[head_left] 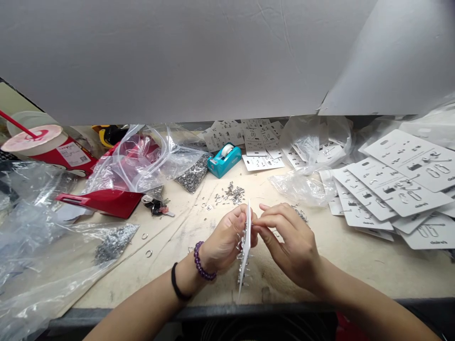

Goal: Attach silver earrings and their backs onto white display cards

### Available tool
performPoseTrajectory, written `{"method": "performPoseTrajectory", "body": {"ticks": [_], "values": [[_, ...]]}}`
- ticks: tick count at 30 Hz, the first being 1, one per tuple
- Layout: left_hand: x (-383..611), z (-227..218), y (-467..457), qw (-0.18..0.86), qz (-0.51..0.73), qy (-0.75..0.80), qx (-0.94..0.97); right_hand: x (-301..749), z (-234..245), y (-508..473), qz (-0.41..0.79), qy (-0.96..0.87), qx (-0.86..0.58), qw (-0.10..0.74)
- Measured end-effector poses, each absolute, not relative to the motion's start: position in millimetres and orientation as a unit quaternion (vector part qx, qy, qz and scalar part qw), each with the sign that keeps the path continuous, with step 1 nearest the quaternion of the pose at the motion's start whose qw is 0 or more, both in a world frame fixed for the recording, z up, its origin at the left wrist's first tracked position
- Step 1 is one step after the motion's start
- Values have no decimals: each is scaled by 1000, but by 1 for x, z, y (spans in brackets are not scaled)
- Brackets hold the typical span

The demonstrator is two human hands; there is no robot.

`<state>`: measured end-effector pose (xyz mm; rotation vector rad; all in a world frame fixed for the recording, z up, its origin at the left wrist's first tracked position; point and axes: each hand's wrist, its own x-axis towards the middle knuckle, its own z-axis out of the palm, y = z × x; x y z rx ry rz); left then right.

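Observation:
A white earring card (245,251) stands edge-on to me above the table's front, with small silver earrings sticking out of its left face. My left hand (227,232) grips it near the top, thumb on the earring side and fingers behind. My right hand (289,241) is at the card's right face, thumb and index finger pinched together close to it. Whatever lies between those fingertips is too small to make out. Just beyond the hands, a pile of small silver pieces (234,193) is scattered on the table (170,237).
At right lie overlapping filled earring cards (384,189). A teal tape dispenser (224,160) stands at the back beside a bag of metal bits (194,170). Left are a red scoop (103,202), a red cup (64,151) and plastic bags (42,255). A grey panel (199,61) overhangs the back.

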<state>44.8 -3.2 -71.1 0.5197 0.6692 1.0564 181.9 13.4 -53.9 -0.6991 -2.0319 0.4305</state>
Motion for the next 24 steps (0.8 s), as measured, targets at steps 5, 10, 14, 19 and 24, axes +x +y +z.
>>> {"method": "performPoseTrajectory", "body": {"ticks": [5,10,14,19,24], "values": [[43,-77,-3,751,527,298,262,180,-52,16,137,-834,-282,454],[47,-78,-2,745,535,313,246,180,-52,16,138,-832,-290,451],[49,-76,-2,760,523,304,237,181,-54,16,176,-819,-301,455],[48,-76,-2,777,518,285,215,180,-56,15,183,-819,-294,458],[49,-77,-3,780,522,276,208,178,-59,15,175,-820,-294,458]]}}
